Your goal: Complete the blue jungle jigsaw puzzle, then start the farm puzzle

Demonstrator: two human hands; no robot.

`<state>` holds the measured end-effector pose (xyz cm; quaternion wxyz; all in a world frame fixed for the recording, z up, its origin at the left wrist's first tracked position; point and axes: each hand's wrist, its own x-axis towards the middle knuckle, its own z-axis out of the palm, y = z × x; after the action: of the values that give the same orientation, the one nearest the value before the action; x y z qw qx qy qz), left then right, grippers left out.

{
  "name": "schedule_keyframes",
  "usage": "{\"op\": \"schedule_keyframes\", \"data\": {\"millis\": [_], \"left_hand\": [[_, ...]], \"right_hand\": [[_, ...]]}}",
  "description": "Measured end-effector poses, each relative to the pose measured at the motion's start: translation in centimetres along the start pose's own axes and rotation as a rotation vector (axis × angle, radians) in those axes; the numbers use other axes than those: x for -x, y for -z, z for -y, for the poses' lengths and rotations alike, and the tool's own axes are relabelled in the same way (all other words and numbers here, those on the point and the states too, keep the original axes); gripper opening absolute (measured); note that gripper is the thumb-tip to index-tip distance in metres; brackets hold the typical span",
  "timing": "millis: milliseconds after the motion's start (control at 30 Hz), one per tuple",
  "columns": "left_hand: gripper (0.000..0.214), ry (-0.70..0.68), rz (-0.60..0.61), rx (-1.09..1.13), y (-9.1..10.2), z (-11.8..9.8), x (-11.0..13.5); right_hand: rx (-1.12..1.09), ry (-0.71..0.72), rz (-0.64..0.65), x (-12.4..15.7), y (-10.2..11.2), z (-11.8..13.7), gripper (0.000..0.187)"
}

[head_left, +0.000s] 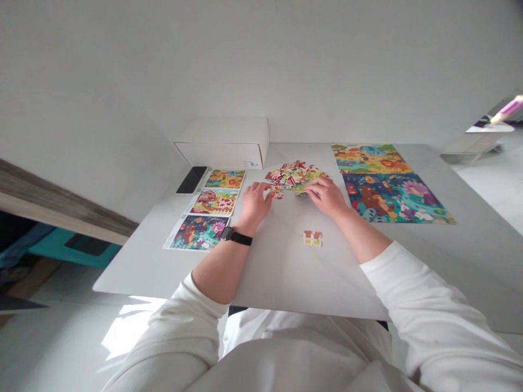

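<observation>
A heap of colorful jigsaw puzzle pieces [296, 172] lies in the middle of the table. My left hand [255, 202], with a dark watch on its wrist, rests at the heap's left edge. Its fingers are curved and apart, beside a few loose pieces [278, 194]. At the heap's near right edge, my right hand [327, 196] has thumb and fingers pinched on a yellow-green puzzle piece [301, 192], partly hidden by the fingertips. Closer to me lies a small group of joined pieces [312, 239] in brown, white and green.
Left of the heap is a picture sheet [210, 209] with three scenes, next to a black-screened phone [192, 180]. A white box [224, 142] stands against the wall. Two picture panels, a yellow one [371, 158] and a dark blue one [394, 198], lie on the right.
</observation>
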<state>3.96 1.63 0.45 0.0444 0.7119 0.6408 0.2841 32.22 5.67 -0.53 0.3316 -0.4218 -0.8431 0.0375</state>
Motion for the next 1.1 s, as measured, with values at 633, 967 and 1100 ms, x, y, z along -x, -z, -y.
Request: {"op": "schedule_keyframes", "data": {"millis": [633, 967, 1100], "left_hand": [[0.044, 0.400, 0.379, 1.272, -0.7, -4.4, 3.0], [0.039, 0.276, 0.422, 1.079, -1.5, -3.9, 2.8], [0.033, 0.190, 0.336, 0.916, -1.7, -3.7, 3.0]], "right_hand": [[-0.115, 0.137, 0.050, 2.2, 1.5, 4.9, 0.030], [-0.222, 0.173, 0.000, 2.0, 0.5, 3.4, 0.041], [-0.215, 0.137, -0.003, 2.0, 1.0, 3.0, 0.037]]}}
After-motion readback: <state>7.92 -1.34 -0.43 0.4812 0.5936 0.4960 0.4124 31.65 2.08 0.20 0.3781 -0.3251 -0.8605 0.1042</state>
